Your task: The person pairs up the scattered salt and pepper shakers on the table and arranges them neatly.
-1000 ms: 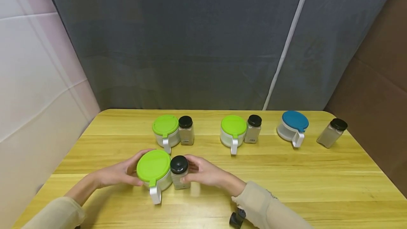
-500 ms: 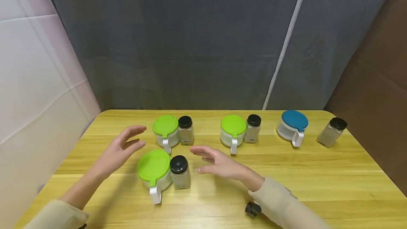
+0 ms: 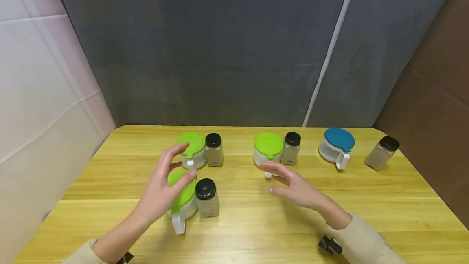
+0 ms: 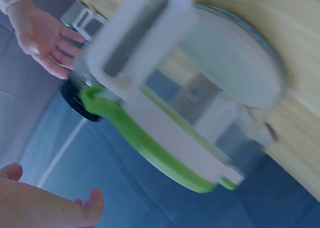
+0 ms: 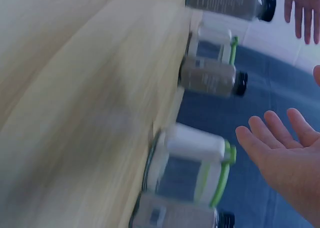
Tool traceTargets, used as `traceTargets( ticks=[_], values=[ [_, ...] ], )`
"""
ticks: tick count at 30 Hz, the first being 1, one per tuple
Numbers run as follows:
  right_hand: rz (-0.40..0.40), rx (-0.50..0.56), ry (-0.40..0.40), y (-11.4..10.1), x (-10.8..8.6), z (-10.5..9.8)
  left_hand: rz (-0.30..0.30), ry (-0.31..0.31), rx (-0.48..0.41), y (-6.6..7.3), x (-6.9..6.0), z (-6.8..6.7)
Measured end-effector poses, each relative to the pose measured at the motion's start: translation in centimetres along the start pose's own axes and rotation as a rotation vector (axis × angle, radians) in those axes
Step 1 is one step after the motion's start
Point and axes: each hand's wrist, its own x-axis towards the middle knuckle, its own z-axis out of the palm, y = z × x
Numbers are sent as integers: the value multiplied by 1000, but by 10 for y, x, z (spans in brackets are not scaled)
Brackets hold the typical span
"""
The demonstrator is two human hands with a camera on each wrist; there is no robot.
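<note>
My left hand (image 3: 163,188) hovers with spread fingers over the front seasoning pot (image 3: 178,222), white with a green lid and handle, hiding part of it. Against that pot's right side stands a square clear jar (image 3: 208,206) with a black cap. My right hand (image 3: 294,186) is in the air in front of the middle green-lidded pot (image 3: 268,145), covering some of its handle, fingers loosely bent and holding nothing. In the left wrist view the front pot (image 4: 155,143) looms large above the left hand (image 4: 50,203). The right wrist view shows the right hand (image 5: 292,160) with nothing in it.
At the back left, a green-lidded pot (image 3: 193,144) stands beside a black-capped jar (image 3: 214,155). Another jar (image 3: 291,153) adjoins the middle pot. Farther right are a blue-lidded pot (image 3: 338,138) and a jar (image 3: 382,154), apart. A grey curtain (image 3: 220,52) hangs behind the wooden table (image 3: 256,231).
Both hands have let go of the front pot and jar, which stay in place. The left hand rose, then moved right over the pot; the right hand moved away to the right.
</note>
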Motion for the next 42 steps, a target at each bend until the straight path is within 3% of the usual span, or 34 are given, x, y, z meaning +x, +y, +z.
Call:
traceTargets(
  ticks=[4, 11, 15, 20, 27, 31, 36, 42],
  values=[
    [-5, -43, 63, 9, -14, -15, 6, -34, 0, 9, -7, 10],
    [-35, -74, 135, 11, -37, -33, 120, -132, -38, 20, -16, 34],
    [-42, -71, 162, 13, -49, -41, 135, -190, -64, 25, -19, 48],
    [-44, -67, 197, 15, -63, -51, 118, -266, -102, 29, -21, 66],
    [-3, -89, 261, 18, -82, -66, 23, -384, -118, 31, -23, 91],
    [7, -90, 294, 20, -92, -76, 12, -440, -119, 32, -22, 105],
    [6, -61, 322, 23, -105, -88, -8, -489, -134, 33, -20, 121],
    [51, -104, 388, 27, -119, -103, -13, -521, -155, 34, -15, 137]
  ],
)
